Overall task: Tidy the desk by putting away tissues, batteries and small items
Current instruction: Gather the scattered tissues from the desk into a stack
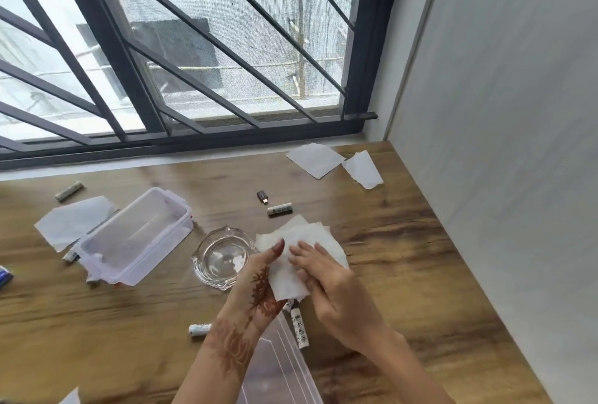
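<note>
L hand (259,277) pinches tissue stack (302,230), thumb on top; R hand (330,284) grips it too, fingers curled over. Nearby on bench (404,241): glass ashtray (220,258) at 9 o'clock, battery (280,209) at 12.

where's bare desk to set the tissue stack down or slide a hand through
Free: the wood between the right hand and the wall; the front-left stretch below the plastic container. Crowded: the middle, where the ashtray, a battery and the tissue stack cluster.

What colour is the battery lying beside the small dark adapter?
The battery is white with small dark printed symbols; the head view shows it best.
</note>
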